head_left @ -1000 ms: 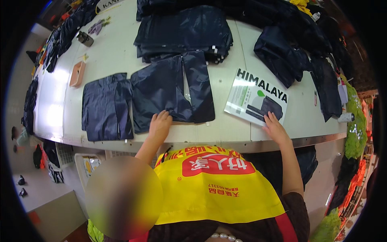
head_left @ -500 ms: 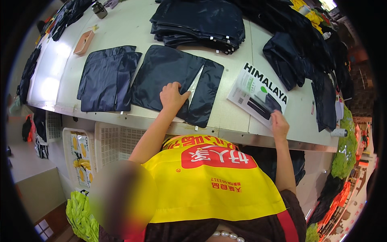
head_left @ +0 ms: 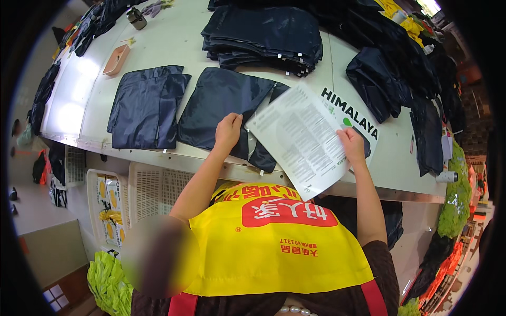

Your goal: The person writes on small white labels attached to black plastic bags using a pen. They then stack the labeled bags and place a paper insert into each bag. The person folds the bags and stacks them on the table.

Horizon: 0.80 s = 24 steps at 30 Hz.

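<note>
A folded navy trouser-like garment of shiny cloth lies in front of me, with a gap between its folds. My left hand is closed at the edge of that gap, gripping the upper layer. My right hand pinches a white printed sheet by its right edge. The sheet is tilted over the garment's right part and hides much of it. Its left corner reaches the gap in the folds. Under and behind the sheet lie printed leaflets with large dark lettering, partly covered.
Another folded navy garment lies on the left. A thick pile of them stands at the back. Loose dark garments heap at the right. A pinkish tray and dark jar stand far left. White crates sit below the table edge.
My right hand has lifted a sheet off the leaflets and brought it left over the garment. My left hand has closed from a spread position at the gap.
</note>
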Each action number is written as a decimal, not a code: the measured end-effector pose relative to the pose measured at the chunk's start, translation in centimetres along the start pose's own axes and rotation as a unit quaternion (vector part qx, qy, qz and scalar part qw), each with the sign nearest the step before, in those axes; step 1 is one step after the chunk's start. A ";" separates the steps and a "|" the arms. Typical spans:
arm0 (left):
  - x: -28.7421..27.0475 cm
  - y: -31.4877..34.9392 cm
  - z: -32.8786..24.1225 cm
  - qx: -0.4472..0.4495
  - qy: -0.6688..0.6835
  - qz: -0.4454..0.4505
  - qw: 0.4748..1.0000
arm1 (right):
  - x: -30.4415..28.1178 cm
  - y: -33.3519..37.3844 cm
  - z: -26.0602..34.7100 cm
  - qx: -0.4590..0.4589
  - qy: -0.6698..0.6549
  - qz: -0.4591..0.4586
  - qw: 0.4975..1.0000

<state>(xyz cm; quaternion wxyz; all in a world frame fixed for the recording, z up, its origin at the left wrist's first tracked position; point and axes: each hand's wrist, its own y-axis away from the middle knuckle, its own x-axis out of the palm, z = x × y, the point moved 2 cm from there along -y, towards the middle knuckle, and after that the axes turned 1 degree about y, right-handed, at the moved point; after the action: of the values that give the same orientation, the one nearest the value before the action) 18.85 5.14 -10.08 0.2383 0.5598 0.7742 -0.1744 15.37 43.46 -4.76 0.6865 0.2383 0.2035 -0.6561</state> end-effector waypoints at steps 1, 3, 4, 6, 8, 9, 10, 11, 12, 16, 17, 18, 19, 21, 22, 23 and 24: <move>-0.1 0.0 -0.2 0.005 0.016 0.002 1.000 | 0.3 0.0 -0.4 0.013 0.015 0.017 1.000; -0.2 0.1 -0.5 0.008 0.022 0.011 1.000 | -0.2 -0.4 -0.5 0.008 0.024 0.000 1.000; -0.3 0.0 -0.6 0.007 0.011 0.018 1.000 | -0.8 -0.6 -0.4 0.007 0.029 -0.010 1.000; -0.2 -0.1 -0.6 0.003 0.006 0.030 1.000 | -4.0 -1.5 -0.4 -0.074 -0.020 -0.101 0.992; -0.7 0.1 -0.1 -0.011 0.003 0.035 0.999 | -8.2 -0.4 3.1 -0.191 0.002 -0.206 0.960; -0.5 0.0 -0.1 -0.005 0.002 0.037 0.999 | -10.8 0.1 3.3 -0.239 -0.014 -0.234 0.942; -0.9 0.1 0.2 -0.010 -0.002 0.034 0.999 | -12.2 1.6 6.0 -0.252 0.124 -0.244 0.928; -0.9 0.1 0.2 -0.009 0.000 0.037 0.999 | -12.9 2.3 7.2 -0.279 0.141 -0.235 0.920; -0.5 0.1 0.0 -0.008 0.007 0.042 0.999 | -13.5 2.9 7.7 -0.307 0.163 -0.225 0.910; 0.2 0.7 -1.6 -0.011 -0.093 0.027 0.995 | -9.4 3.6 3.0 -0.350 0.328 -0.158 0.863; 0.7 0.8 -2.1 -0.005 -0.125 0.029 0.992 | -7.6 4.0 1.0 -0.342 0.335 -0.170 0.862; 1.3 0.8 -2.5 0.014 -0.162 0.026 0.986 | -6.2 4.3 -1.9 -0.306 0.312 -0.144 0.888; 1.6 0.9 -2.9 0.032 -0.202 0.019 0.979 | -4.9 4.3 -4.6 -0.256 0.280 -0.116 0.918; 1.5 0.6 -3.0 0.031 -0.246 0.020 0.969 | -3.5 4.5 -5.7 -0.150 0.266 -0.103 0.947; 1.4 0.3 -3.0 0.004 -0.228 0.042 0.973 | -3.2 4.6 -6.0 -0.096 0.257 -0.096 0.957; 1.3 0.0 -3.1 -0.023 -0.209 0.065 0.976 | -3.5 4.5 -6.1 -0.056 0.234 -0.070 0.968; 0.9 -0.3 -3.0 -0.050 -0.193 0.086 0.976 | -3.8 4.4 -6.2 -0.011 0.175 -0.045 0.983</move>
<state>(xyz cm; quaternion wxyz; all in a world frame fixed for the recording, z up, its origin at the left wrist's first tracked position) 17.82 7.39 -8.15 0.4246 0.5675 0.6706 -0.2191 19.72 50.28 -7.24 0.6125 0.3320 0.3385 -0.6325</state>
